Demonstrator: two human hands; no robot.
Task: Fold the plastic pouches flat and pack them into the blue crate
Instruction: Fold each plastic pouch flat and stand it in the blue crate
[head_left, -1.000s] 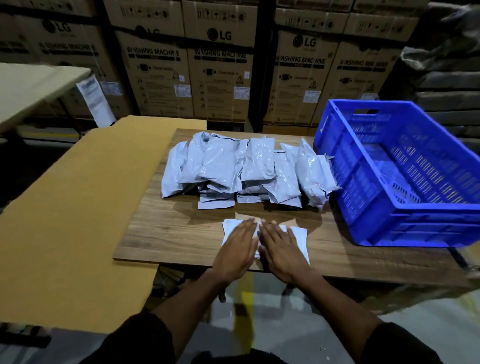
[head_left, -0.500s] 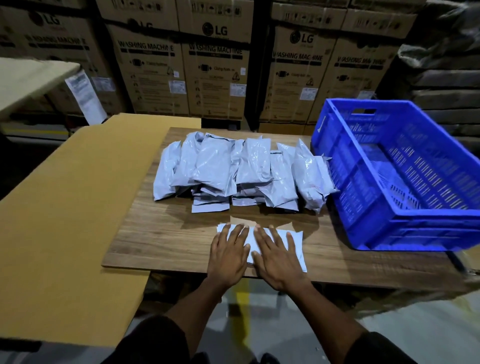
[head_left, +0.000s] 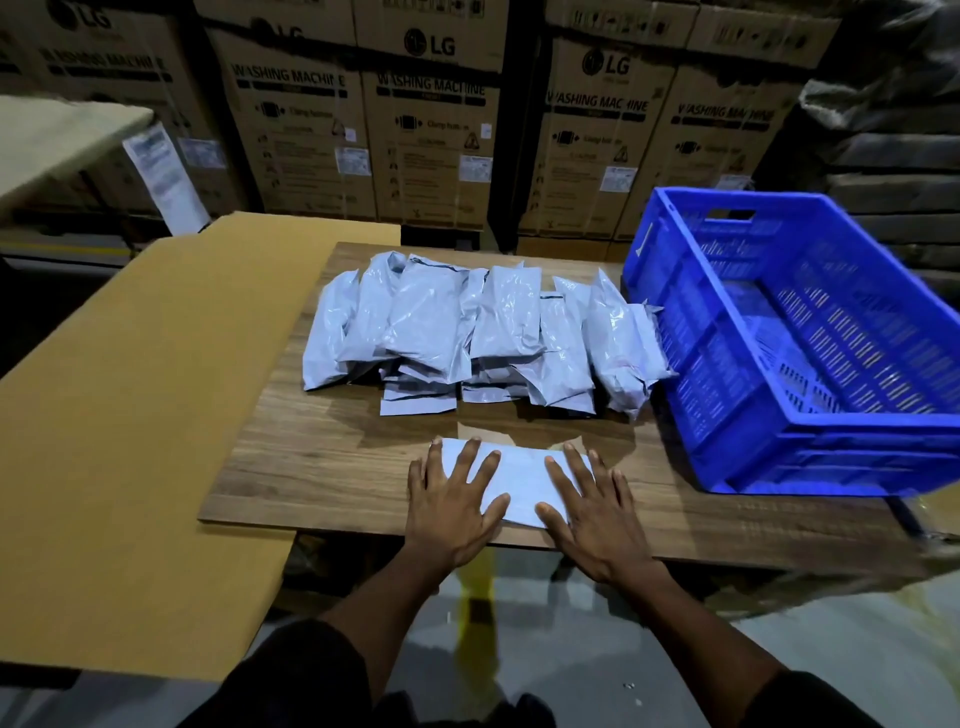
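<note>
At the near table (head_left: 311, 467) edge, your left hand (head_left: 449, 504) and right hand (head_left: 597, 512) press flat, fingers spread, on one pouch (head_left: 519, 478); the pile (head_left: 467, 332) lies beyond, the crate (head_left: 810, 364) right.

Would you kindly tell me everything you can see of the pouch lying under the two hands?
The flat pouch is pale grey-white and looks like thin, smooth plastic. It lies flat, pressed down near the front edge of the wooden board, its long side running left to right. The left hand and right hand rest on its two ends with fingers spread straight, leaving the middle bare. It sits apart from the pile of pouches behind it.
</note>
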